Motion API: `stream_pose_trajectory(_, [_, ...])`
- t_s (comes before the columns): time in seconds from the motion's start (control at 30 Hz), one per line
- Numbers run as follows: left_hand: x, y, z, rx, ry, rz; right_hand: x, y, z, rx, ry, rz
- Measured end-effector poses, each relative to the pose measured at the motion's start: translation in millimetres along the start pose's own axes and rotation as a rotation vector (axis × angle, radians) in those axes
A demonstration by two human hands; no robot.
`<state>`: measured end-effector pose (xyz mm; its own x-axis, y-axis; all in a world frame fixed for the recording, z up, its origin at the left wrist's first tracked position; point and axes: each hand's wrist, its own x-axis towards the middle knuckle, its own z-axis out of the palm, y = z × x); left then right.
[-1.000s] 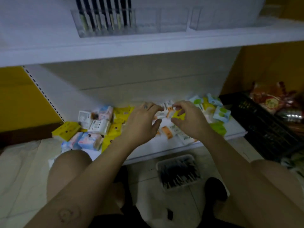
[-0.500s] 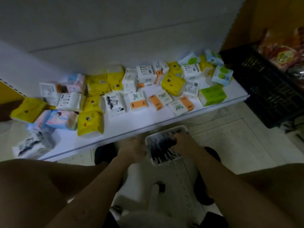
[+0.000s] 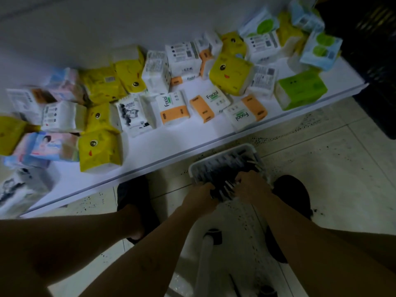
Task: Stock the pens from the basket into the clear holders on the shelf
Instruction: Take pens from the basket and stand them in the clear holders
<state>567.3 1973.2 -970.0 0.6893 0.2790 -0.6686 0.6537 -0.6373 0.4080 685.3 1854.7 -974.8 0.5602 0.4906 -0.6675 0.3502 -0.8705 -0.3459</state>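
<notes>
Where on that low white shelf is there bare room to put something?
The front strip of the shelf, between the yellow duck pack and the orange Facial packs, is bare. Behind that, tissue packs crowd it. Also free: floor tiles right of the basket.

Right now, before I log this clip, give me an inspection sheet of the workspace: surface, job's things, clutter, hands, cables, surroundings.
Surface: white low shelf, with a speckled tiled floor in front of it.
Job's things: white basket on the floor with dark pens inside; clear holders not in view.
Clutter: tissue packs scattered over the shelf, in yellow, green and white-and-orange.
Hands: left hand and right hand are both in the basket, fingers curled on a bunch of pens.
Cables: nothing seen.
Surroundings: black crate right of the shelf; black shoes on either side of the basket.
</notes>
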Motion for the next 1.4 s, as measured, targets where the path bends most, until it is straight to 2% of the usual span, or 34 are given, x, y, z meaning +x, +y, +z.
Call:
stream_pose_trajectory(0.17, [23,1,13,0.092,-0.175,-0.050,15,8,11,-0.063,-0.108,-0.049])
stream_pose_trajectory(0.27, [26,-2,23,0.161,-0.274,-0.094,15,9,22,-0.099,-0.118,-0.081])
stream_pose_trajectory(0.77, [38,-5,36,0.236,-0.147,-0.101,20,14,43,-0.262,-0.230,-0.073])
stream_pose_trajectory(0.87, [37,-6,37,0.152,-0.069,-0.134,20,12,38,-0.239,-0.236,-0.068])
stream_pose_trajectory(0.97, [31,-4,31,-0.029,-0.014,-0.201,19,12,41,-0.240,-0.210,-0.066])
stream_pose_trajectory(1.1, [16,6,23,-0.489,0.039,-0.353,20,14,49,-0.204,-0.081,-0.060])
stream_pose_trajectory(1.17, [9,12,20,-0.646,0.029,-0.394,19,13,51,-0.132,-0.018,-0.029])
stream_pose_trajectory(1.27, [0,16,16,-0.727,0.025,-0.406,18,10,48,-0.018,0.074,0.014])
stream_pose_trajectory(1.4, [-17,18,3,-0.800,0.057,-0.410,12,4,31,-0.049,0.091,0.065])
